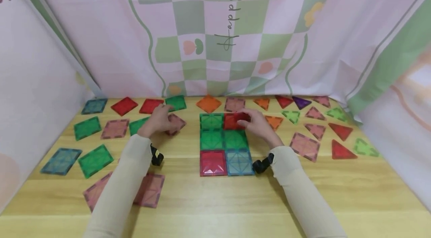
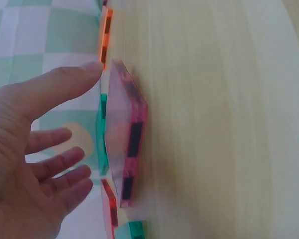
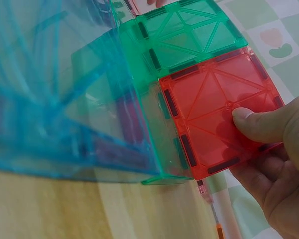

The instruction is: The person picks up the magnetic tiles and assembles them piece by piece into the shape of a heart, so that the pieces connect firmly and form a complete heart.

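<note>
6 square faces show in the magnetic-tile assembly (image 1: 212,140) at mid table (image 1: 215,208): 3 green, 2 red, 1 blue. Right hand (image 1: 257,124) pinches its upper red tile (image 3: 209,109), hiding 1 corner. Left hand (image 1: 158,119): thumb, fingers apart beside 1 pink tile (image 2: 120,124); contact unclear. Wood runs from assembly to near edge.

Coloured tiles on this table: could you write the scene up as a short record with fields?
Right hand: grips a red tile
Left hand: beside a pink tile; contact unclear
Structure: green, red and blue tiles, edge to edge
Structure's near end: red panel left, blue panel right
Left side: loose blue, green, red and pink tiles
Right side: mostly loose triangles
Surface: wooden-looking table
Backdrop: checked cloth reading "Happy"
</note>
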